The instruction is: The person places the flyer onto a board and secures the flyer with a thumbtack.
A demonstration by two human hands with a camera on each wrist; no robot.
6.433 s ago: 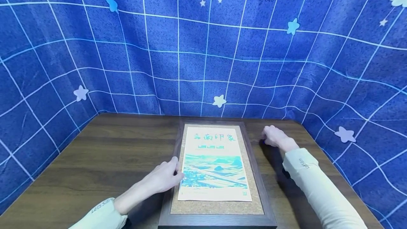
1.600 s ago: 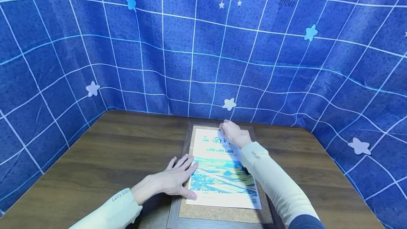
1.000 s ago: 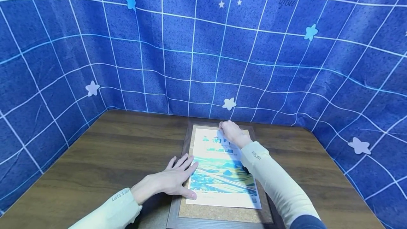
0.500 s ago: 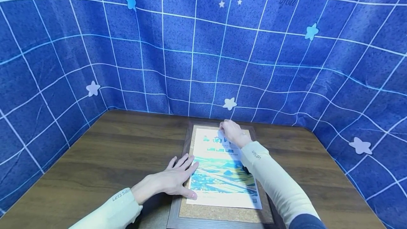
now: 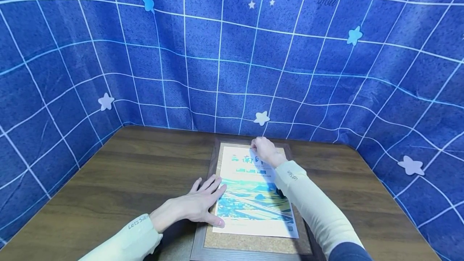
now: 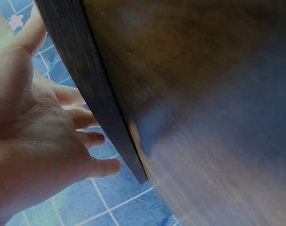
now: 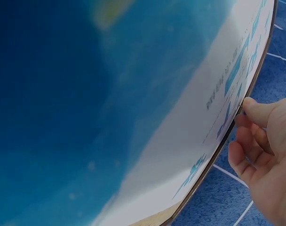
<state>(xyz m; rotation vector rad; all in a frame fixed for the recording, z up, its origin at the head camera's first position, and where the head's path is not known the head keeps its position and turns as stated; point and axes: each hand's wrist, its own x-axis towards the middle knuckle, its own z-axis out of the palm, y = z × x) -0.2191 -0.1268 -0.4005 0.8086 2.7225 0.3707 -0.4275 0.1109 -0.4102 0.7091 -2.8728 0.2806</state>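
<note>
A poster (image 5: 250,204) with a blue-green landscape and Chinese characters lies on a cork board (image 5: 253,243) with a dark wooden frame (image 5: 197,241). My left hand (image 5: 201,204) rests spread over the board's left side, fingertips and thumb on the poster's left edge. In the left wrist view, its fingers lie beside the frame. My right hand (image 5: 267,150) is at the poster's top edge, thumb and forefinger pinching a tiny thin pin (image 7: 240,107) against the paper; most of the pin is hidden by the fingertips. The other right fingers are curled.
The brown wooden table (image 5: 156,164) extends on both sides of the board. Behind it hangs a blue curtain (image 5: 181,71) with white grid lines, stars and a cloud.
Since the oldest frame, my right hand has moved left from the table to the poster's top edge, and my left hand has spread onto the poster's edge. Both hands hold almost still lately.
</note>
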